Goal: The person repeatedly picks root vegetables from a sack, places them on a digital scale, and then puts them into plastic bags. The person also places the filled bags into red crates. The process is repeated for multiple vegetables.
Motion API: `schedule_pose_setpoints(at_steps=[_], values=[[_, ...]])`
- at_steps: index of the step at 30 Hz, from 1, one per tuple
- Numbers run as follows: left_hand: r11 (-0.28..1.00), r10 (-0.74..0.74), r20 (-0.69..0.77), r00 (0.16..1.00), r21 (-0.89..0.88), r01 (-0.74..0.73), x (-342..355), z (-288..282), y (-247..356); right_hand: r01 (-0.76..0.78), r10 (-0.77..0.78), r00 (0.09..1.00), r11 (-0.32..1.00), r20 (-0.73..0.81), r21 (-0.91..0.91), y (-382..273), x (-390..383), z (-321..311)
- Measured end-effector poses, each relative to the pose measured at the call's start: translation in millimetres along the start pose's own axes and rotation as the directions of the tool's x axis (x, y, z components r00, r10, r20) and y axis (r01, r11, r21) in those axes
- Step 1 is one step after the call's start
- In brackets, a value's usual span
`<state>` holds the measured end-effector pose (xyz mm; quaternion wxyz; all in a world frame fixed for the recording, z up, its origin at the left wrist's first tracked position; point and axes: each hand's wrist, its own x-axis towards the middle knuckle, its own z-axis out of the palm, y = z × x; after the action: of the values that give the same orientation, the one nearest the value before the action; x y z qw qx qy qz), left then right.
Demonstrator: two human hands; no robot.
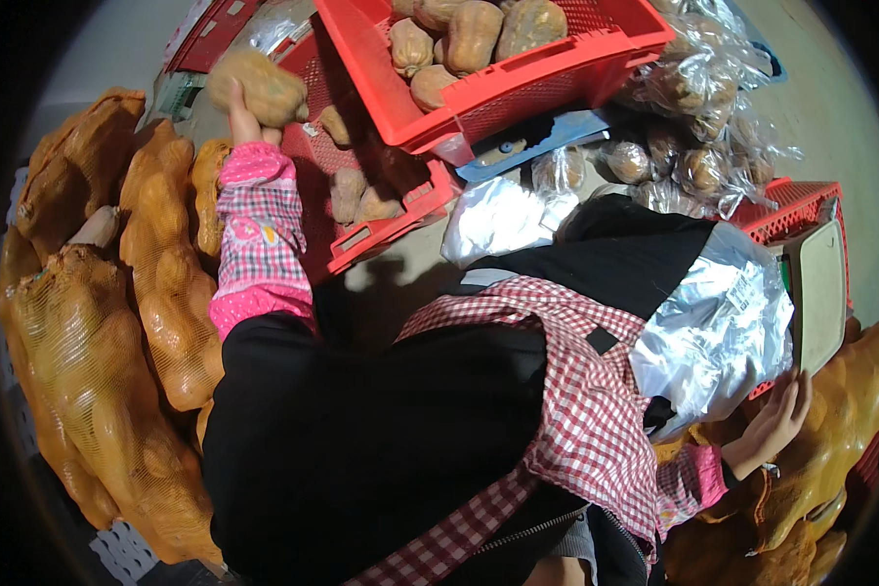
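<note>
At the upper left, my left hand (248,125) is closed round a tan butternut squash (259,86), held up beside the lower red crate (356,256). That crate has several smaller squashes (348,195) in it. My left forearm wears a pink checked sleeve cover. On the right, my right hand (774,428) has its fingers stretched out and holds nothing. It is near a cream flat-topped box-like thing (818,293) and a mesh sack of squashes (840,430). Clear plastic bags (718,327) lie across my lap, close to the right hand.
Another red crate (400,122) of squashes is stacked, tilted, on the lower one. Bagged squashes (703,166) are heaped at the far right. Orange mesh sacks (88,361) full of squashes line the left side. A red crate (786,210) stands behind the cream thing.
</note>
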<state>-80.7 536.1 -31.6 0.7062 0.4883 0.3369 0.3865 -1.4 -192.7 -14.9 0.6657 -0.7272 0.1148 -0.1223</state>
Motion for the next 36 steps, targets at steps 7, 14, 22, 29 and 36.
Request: schedule_pose_setpoints(at_steps=[7,14,22,29,36], values=[[0.098,-0.312,-0.304,0.9,0.932,0.349,-28,-105,-118,-0.299,0.299,0.954,0.954,0.001,0.031,49,-26,-68],[-0.373,-0.208,0.334,0.919,0.842,-0.39,45,-45,-198,-0.477,0.437,0.841,0.877,-0.319,-0.057,84,-73,-109],[0.086,0.3,0.464,0.834,0.857,-0.508,111,46,-154,-0.571,0.8,0.417,0.6,-0.432,0.56,181,-174,-163],[0.125,0.662,0.593,0.458,0.515,-0.848,74,177,-55,-0.652,0.702,0.287,0.642,-0.652,0.404,249,-157,-216],[0.106,0.701,0.685,0.2,0.177,-0.979,-20,293,10,-0.486,0.722,0.203,0.661,-0.661,0.572,269,-92,-293]])
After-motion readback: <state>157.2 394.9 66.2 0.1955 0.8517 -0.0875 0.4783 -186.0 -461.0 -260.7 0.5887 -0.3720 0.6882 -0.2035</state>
